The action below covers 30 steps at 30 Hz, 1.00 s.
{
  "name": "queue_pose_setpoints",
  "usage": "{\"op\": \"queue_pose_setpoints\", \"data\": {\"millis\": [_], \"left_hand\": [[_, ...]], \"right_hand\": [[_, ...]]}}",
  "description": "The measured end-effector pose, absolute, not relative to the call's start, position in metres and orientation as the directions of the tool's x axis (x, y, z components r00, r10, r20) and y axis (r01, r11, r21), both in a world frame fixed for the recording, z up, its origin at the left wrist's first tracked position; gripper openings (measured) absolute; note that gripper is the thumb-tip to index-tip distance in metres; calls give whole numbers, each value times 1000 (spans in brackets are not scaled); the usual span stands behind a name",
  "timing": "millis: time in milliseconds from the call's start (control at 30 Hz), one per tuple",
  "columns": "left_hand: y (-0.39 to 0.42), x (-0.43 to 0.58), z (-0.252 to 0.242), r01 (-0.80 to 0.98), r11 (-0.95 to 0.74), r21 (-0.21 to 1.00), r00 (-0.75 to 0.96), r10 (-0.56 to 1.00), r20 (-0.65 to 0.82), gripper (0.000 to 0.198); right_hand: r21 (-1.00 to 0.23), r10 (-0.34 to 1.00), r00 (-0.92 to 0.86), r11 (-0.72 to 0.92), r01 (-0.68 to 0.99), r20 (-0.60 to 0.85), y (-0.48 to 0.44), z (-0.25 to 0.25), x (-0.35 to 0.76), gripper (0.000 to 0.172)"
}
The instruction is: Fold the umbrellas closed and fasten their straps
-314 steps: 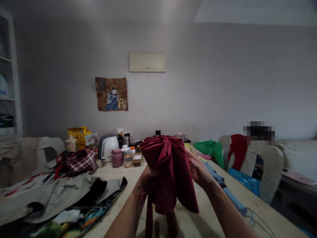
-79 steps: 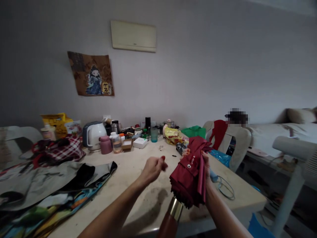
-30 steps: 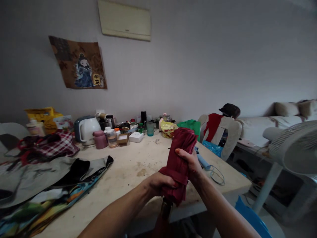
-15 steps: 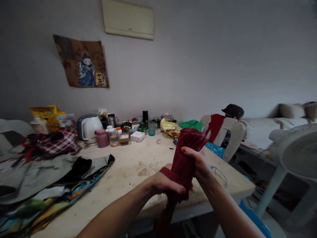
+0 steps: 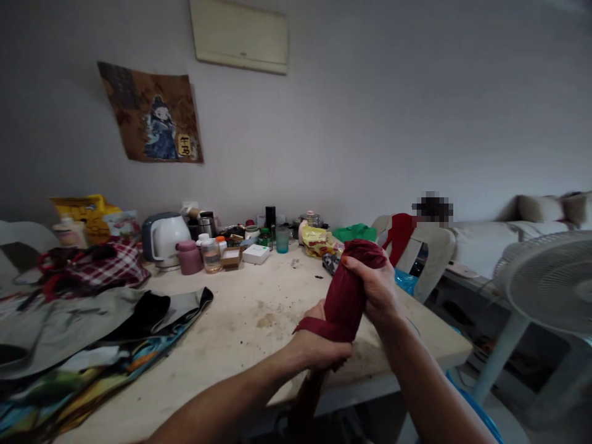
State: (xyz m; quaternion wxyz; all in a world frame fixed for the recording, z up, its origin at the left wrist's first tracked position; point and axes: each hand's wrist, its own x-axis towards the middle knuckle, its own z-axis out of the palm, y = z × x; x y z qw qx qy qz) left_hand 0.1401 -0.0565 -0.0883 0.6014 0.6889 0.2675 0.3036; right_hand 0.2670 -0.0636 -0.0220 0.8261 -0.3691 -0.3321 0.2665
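I hold a dark red folded umbrella (image 5: 343, 300) upright over the near edge of the table (image 5: 252, 317). My right hand (image 5: 374, 285) is wrapped round its upper end, squeezing the cloth. My left hand (image 5: 320, 348) grips it lower down, where a red strap runs round the bundle. The umbrella's handle hangs below the table edge, mostly hidden in shadow.
The table carries a white kettle (image 5: 161, 239), pink cup (image 5: 189, 258), bottles, a white box (image 5: 256, 253), a yellow snack bag (image 5: 315, 240) and bags and cloth at the left (image 5: 92, 320). A chair with red cloth (image 5: 419, 246) and a white fan (image 5: 541, 283) stand at the right.
Over ten seconds the loose umbrella cloth was gathered into a tight roll. In the last second my right hand slid up to its top and my left hand turned round the lower part.
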Motion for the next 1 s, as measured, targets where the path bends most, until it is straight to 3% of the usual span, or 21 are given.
{"op": "queue_pose_setpoints", "data": {"millis": [167, 300, 467, 600, 700, 800, 900, 1000], "left_hand": [[-53, 130, -89, -72, 6, 997, 791, 610, 54, 45], [-52, 123, -84, -172, 155, 973, 900, 426, 91, 47], [-59, 129, -75, -283, 88, 955, 850, 483, 208, 41], [-64, 134, -69, -196, -112, 974, 783, 580, 224, 38], [-66, 132, -66, -222, -51, 974, 773, 600, 207, 48], [-71, 121, -64, -291, 85, 953, 813, 548, 199, 59], [-76, 109, -63, -307, 159, 938, 864, 460, 204, 61], [-81, 102, -66, -272, 180, 945, 907, 376, 189, 66]], "right_hand": [[-766, 772, 539, 557, -322, 336, -74, -18, 263, 54], [-729, 800, 443, 575, -371, 405, -83, -14, 261, 68], [-776, 832, 371, 535, -335, 413, -82, -5, 271, 83], [-792, 730, 543, 583, -178, 415, -74, 3, 275, 68], [-807, 699, 609, 569, -157, 375, -73, 6, 276, 55], [-800, 777, 498, 550, -240, 385, -75, 5, 286, 60], [-756, 868, 299, 494, -429, 397, -70, -6, 301, 66], [-767, 917, 225, 399, -502, 329, -64, -29, 302, 45]]}}
